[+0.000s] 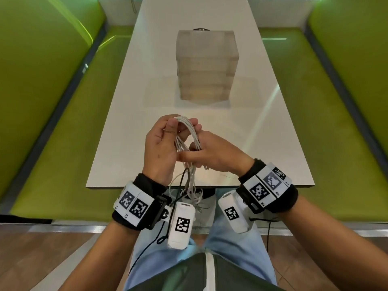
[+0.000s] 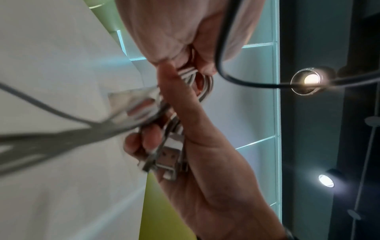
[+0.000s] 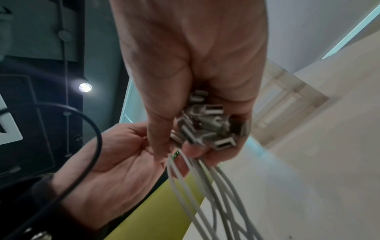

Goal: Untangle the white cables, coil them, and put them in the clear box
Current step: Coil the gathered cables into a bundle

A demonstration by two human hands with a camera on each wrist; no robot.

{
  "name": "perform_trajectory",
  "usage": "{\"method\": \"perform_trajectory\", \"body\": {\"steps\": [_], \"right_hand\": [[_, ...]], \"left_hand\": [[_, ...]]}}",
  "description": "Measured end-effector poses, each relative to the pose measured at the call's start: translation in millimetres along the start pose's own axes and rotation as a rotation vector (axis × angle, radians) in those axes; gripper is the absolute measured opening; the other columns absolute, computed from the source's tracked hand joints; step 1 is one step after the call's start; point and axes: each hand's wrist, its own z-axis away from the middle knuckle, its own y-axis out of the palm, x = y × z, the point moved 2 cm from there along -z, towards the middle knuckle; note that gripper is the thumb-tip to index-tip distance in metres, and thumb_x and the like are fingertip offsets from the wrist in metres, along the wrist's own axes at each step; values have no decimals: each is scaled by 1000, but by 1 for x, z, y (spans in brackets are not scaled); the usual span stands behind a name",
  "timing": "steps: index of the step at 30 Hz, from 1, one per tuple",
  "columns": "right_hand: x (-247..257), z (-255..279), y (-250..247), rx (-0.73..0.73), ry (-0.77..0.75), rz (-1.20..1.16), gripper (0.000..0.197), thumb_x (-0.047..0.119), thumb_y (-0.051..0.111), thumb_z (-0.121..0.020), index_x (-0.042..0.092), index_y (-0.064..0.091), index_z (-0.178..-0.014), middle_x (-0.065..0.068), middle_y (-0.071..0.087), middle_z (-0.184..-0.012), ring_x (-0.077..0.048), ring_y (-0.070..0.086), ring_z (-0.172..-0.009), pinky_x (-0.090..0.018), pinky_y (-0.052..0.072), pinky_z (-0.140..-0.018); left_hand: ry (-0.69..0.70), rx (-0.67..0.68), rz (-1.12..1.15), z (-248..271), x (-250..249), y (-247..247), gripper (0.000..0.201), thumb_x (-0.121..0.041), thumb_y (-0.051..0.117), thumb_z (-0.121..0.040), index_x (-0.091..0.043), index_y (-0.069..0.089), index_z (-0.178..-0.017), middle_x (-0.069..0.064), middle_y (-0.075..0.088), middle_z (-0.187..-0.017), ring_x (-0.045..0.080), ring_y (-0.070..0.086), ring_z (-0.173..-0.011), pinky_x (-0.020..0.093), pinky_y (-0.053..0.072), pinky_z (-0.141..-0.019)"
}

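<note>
1. White cables (image 1: 190,133) are arching in a bundled loop above the near end of the white table (image 1: 130,114), on the near side of the clear box (image 1: 206,66) and well apart from it.
2. The left hand (image 1: 161,148) is pinching the top of the loop, thumb and fingers curled round the strands on the box-facing side of the bundle.
3. The right hand (image 1: 216,154) is closing round the lower part of the bundle; in the right wrist view its fingers (image 3: 193,151) are clamping a cluster of white plugs (image 3: 207,126).
4. The loose cable tails (image 1: 189,185) are hanging from the hands past the table's near edge, the edge farthest from the box, and are dangling in front of the person's jeans (image 1: 231,259).
5. The clear box is standing upright near the table's middle line, with bare tabletop lying between it and the hands and along both its flanks.
6. Green bench seats (image 1: 69,133) are running along both long edges of the table, either side of the box.
7. A black cord (image 1: 180,181) from the left wristband (image 1: 136,204) is crossing the hanging tails just past the near table edge.
</note>
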Motion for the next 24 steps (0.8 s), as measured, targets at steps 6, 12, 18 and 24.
{"method": "perform_trajectory", "body": {"steps": [6, 12, 18, 24], "right_hand": [[-2, 8, -1, 126, 16, 22, 27, 24, 49, -94, 22, 58, -69, 6, 55, -72, -4, 50, -62, -19, 41, -60], [-8, 23, 5, 318, -15, -292, 30, 21, 47, -98, 16, 60, -71, 4, 63, -67, -14, 65, -78, -46, 47, -87], [-9, 26, 10, 368, -22, -614, 41, 44, 74, -73, 8, 57, -81, 7, 45, -50, -13, 48, -47, -46, 47, -73], [-2, 29, 15, 304, -27, -653, 32, 27, 49, -92, 18, 53, -61, 7, 41, -49, -11, 41, -44, -30, 46, -60]], "left_hand": [[-140, 223, 105, -2, -6, -1, 25, -20, 39, -97, -8, 61, -101, 4, 59, -74, 17, 62, -70, 31, 56, -75], [-235, 386, 91, -2, -4, -5, 25, -42, 63, -84, -18, 54, -84, -4, 52, -69, 13, 56, -64, 34, 49, -66], [-163, 267, 104, 5, -8, -1, 24, -28, 46, -93, -19, 58, -74, -5, 40, -59, 9, 47, -51, 34, 37, -62], [-103, 235, 57, 6, -18, 7, 23, -32, 50, -86, -11, 53, -77, -6, 36, -50, 10, 39, -44, 28, 48, -57]]}}
